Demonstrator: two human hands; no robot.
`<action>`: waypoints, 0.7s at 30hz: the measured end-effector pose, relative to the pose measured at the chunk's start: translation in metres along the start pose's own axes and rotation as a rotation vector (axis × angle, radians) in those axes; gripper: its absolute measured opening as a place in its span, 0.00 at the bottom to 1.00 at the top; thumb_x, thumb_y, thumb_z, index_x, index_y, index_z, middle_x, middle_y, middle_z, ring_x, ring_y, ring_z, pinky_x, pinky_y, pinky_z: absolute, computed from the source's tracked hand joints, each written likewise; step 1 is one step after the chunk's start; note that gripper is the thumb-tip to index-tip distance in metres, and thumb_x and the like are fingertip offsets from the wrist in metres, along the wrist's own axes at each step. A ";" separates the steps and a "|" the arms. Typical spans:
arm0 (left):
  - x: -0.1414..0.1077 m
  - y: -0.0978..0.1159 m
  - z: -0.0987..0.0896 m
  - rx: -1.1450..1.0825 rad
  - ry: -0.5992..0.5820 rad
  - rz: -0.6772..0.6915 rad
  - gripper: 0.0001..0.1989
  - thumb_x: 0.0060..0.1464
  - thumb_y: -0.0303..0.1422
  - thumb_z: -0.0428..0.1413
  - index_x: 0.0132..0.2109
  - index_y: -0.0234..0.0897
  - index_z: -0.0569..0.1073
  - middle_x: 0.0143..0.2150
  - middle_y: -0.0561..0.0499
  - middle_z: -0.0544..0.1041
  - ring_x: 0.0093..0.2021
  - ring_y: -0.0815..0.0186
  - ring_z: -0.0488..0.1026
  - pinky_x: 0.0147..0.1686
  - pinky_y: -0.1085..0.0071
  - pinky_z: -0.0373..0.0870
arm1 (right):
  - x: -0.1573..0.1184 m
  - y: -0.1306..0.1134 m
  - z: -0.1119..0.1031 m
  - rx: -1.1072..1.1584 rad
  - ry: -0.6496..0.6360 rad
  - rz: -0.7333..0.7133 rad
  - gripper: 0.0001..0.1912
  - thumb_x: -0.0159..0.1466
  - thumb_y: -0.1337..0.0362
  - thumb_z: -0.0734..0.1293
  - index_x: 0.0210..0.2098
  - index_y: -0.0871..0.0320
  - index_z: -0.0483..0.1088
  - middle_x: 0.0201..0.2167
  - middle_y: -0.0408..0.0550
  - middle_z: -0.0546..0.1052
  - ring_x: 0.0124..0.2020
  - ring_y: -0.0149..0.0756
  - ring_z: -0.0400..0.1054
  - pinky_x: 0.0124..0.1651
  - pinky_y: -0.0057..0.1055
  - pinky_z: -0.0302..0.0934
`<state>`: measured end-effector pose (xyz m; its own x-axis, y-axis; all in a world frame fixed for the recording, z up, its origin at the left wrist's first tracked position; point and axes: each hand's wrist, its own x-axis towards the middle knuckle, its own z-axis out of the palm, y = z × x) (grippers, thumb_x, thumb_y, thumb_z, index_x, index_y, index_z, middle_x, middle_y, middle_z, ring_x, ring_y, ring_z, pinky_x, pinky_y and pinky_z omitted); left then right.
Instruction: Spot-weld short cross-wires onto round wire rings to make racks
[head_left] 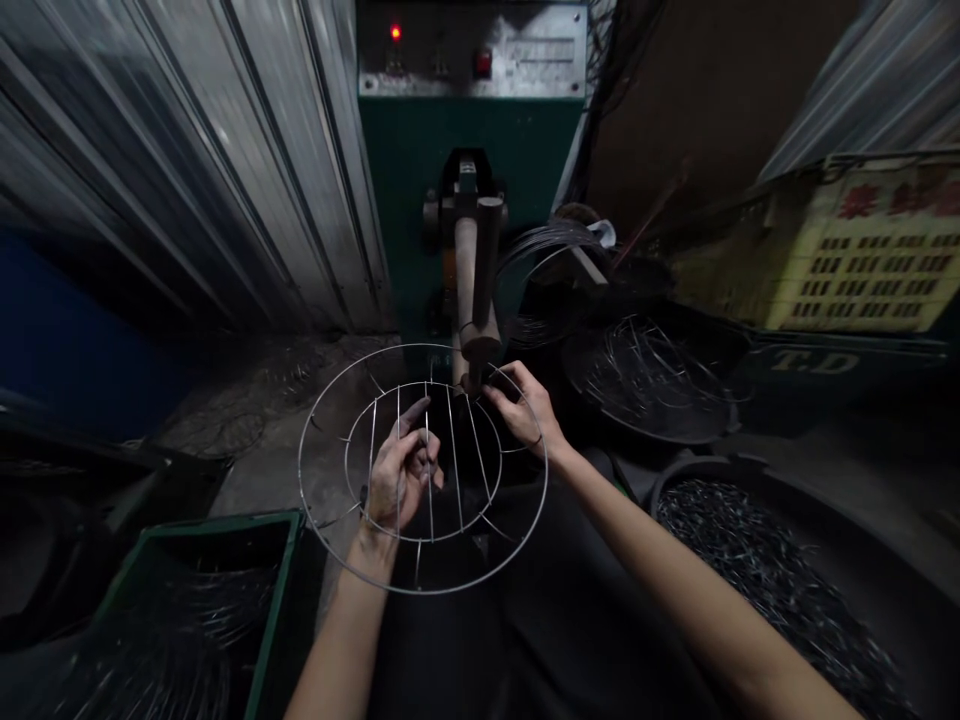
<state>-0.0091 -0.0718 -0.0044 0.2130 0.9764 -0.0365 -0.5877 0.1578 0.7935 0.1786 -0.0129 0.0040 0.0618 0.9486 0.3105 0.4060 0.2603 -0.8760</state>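
A round wire rack (pixel 415 592), with an outer ring, an inner ring and several straight bars, lies tilted under the welding machine's electrode (pixel 480 345). Beneath its inner ring is my left hand (pixel 405 470), the index finger stretched toward the electrode and the other fingers curled about a middle bar. My right hand (pixel 529 405) is at the far right of the rack, under the outer ring. Its thumb and fingertips are pinched together close beside the electrode tip; what they hold is too small and dark to make out.
The green machine (pixel 405 150) stands ahead with a lit red lamp (pixel 395 32). Short wire pieces fill a black tub (pixel 675 470) on the right; behind it is a pan (pixel 675 432) of loose wires. A green crate (pixel 285 560) holds wire at left. A yellow crate (pixel 817 290) stands far right.
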 end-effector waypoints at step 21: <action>0.013 0.015 0.002 0.030 0.000 -0.207 0.22 0.54 0.36 0.51 0.54 0.32 0.64 0.21 0.56 0.67 0.14 0.79 0.55 0.12 0.83 0.53 | -0.008 0.013 -0.025 0.056 -0.032 0.048 0.14 0.58 0.57 0.63 0.41 0.56 0.67 0.34 0.45 0.75 0.34 0.34 0.70 0.39 0.32 0.64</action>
<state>-0.0136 -0.0570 0.0076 0.3270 0.9236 -0.2002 -0.5079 0.3505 0.7869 0.2065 -0.0213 -0.0007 0.0501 0.9653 0.2563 0.3514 0.2232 -0.9092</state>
